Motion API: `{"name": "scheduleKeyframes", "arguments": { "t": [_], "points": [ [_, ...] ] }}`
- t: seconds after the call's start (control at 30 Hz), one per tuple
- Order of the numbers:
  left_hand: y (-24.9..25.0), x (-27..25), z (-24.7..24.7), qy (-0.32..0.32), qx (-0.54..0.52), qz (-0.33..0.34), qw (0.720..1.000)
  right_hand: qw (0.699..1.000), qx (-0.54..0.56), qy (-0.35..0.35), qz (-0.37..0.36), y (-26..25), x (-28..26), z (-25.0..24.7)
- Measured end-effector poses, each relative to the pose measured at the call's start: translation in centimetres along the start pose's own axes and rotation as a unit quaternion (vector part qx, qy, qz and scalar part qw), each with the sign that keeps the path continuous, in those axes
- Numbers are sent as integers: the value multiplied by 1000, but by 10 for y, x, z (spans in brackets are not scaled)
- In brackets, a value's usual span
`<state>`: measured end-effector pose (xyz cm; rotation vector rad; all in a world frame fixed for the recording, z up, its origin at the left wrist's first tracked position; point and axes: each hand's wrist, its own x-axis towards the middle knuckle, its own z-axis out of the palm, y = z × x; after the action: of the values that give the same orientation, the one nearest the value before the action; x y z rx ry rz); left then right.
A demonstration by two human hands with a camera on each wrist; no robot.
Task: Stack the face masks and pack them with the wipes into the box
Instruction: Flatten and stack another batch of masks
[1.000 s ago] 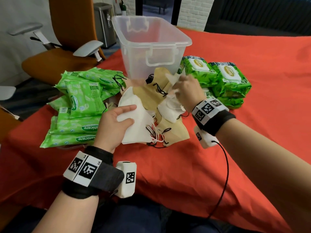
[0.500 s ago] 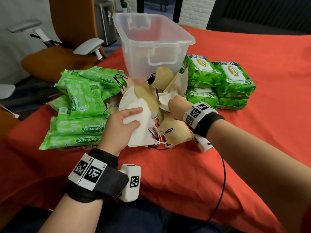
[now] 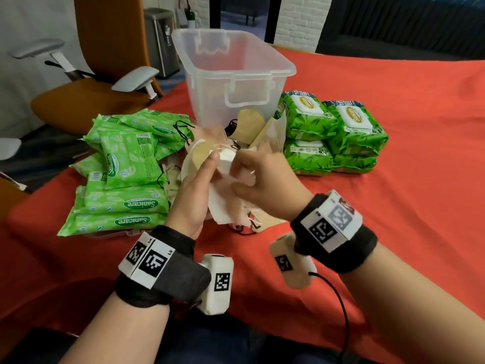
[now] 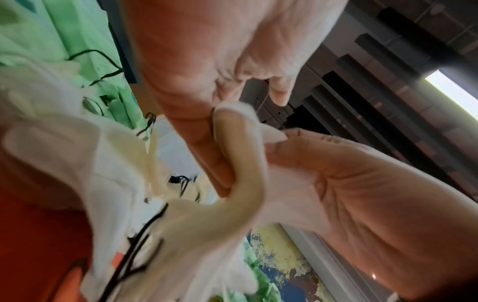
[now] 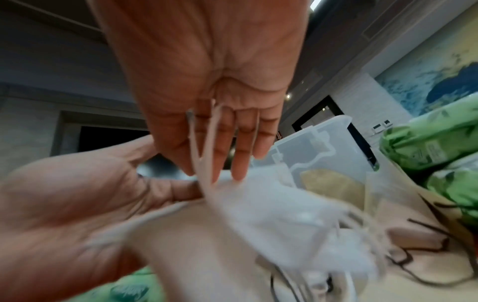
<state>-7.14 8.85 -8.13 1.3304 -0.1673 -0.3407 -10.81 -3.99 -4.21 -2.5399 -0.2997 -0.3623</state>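
Note:
My left hand (image 3: 207,166) holds a small stack of white and tan face masks (image 3: 220,206) just above the red cloth, thumb on top. My right hand (image 3: 244,166) pinches a white mask (image 3: 227,158) against that stack. In the left wrist view my left hand (image 4: 207,143) clamps the folded masks (image 4: 243,167), and my right hand (image 4: 297,147) grips them from the other side. The right wrist view shows my right hand (image 5: 214,163) on a blurred white mask (image 5: 271,208). More loose masks (image 3: 249,122) lie before the clear plastic box (image 3: 262,72), which looks empty. Green wipes packs (image 3: 123,174) are piled at the left.
Thicker green wipes packs (image 3: 333,132) are stacked right of the box. The red tablecloth (image 3: 393,206) covers the table. An orange office chair (image 3: 86,101) stands past the table's left edge. Cables hang from both wrist cameras near the front edge.
My right hand pulled a white mask out of the loose pile and brought it against the stack. My left hand raised the stack and tilted it toward the right hand.

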Motion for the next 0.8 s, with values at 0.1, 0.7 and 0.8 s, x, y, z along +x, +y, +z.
{"name": "scheduleKeyframes", "arguments": {
  "t": [0.1,0.7,0.8],
  "points": [
    [2,-3,-1,-4,0,17,1000,997,73,-29,-7,1,-9,4],
    [-4,-16,0,-68,85,62,992,992,92,6,86,19,-7,-11],
    [-3,-17,0,-64,78,104,989,991,111,35,63,19,-11,-10]
  ]
}}
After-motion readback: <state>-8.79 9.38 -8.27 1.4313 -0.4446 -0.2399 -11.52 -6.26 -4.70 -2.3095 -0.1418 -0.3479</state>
